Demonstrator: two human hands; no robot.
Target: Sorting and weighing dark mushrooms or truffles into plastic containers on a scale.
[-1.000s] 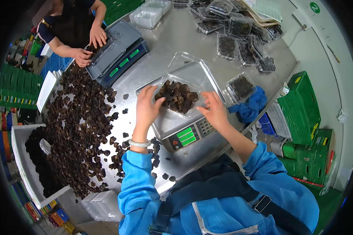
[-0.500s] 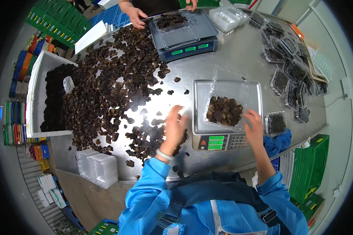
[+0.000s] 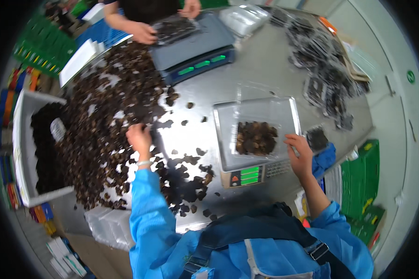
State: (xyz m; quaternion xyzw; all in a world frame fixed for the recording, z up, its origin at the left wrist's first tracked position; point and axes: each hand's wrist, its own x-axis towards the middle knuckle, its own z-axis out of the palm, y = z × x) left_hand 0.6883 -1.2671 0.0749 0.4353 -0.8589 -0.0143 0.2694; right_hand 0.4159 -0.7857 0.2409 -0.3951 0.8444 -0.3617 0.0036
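Note:
Dark brown wood ear mushrooms [image 3: 107, 111] lie in a wide spread over the left of the steel table. My left hand [image 3: 139, 138] is at the right side of this spread, fingers bent down among the pieces; blur hides whether they grip any. A clear plastic tray [image 3: 279, 148] with its lid raised sits on the scale [image 3: 291, 116] before me, and a heap of mushrooms [image 3: 257, 138] fills its near part. My right hand [image 3: 300, 156] hovers by the scale's right edge, thumb and fingers apart, nothing held.
Opposite, a person's hands [image 3: 142, 32] hold a filled clear tray [image 3: 174, 30] over a second scale [image 3: 191, 46]. Packed trays [image 3: 326, 69] pile up at the right. A white foam box [image 3: 21, 153] stands left, stacked clear trays [image 3: 109, 228] at the near edge, a blue cloth [image 3: 323, 159] right.
My left hand has gone left, from beside the scale into the mushrooms. My right hand stays near the tray. Opposite, the person has taken hold of the filled tray. The view has shifted.

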